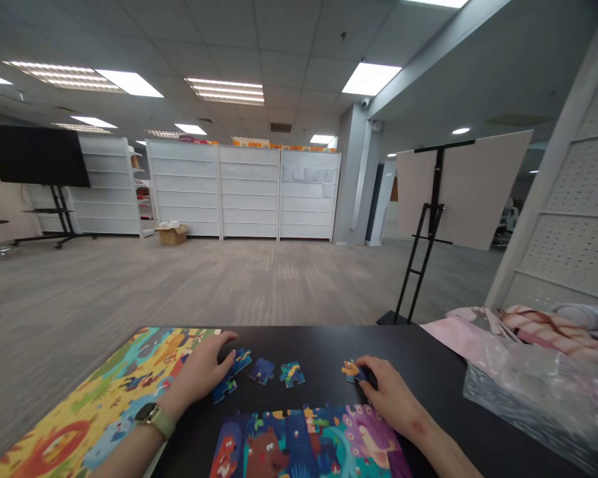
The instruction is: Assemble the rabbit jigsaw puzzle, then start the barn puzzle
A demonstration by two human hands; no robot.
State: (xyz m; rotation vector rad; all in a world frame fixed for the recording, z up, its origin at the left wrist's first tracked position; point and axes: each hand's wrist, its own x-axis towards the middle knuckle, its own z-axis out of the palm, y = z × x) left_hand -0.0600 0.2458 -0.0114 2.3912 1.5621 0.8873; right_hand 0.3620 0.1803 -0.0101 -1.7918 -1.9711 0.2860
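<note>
My left hand [205, 370] lies on the black table [418, 358], fingers curled over loose blue puzzle pieces [234, 373], touching them; a watch is on its wrist. My right hand [385, 392] pinches an orange-and-blue puzzle piece [350, 371] against the tabletop. Two more loose pieces [278, 372] lie between the hands. A partly assembled puzzle [309, 443] with a bear and a peacock sits at the near edge, below both hands. A colourful animal picture sheet [104, 392] lies at the left.
A basket wrapped in clear plastic [543, 398] and pink cloth [458, 332] occupy the table's right side. Beyond the table are grey carpet, a black easel with a board [428, 226], white shelving [244, 192], a cardboard box [172, 234] and a TV on a stand [34, 156].
</note>
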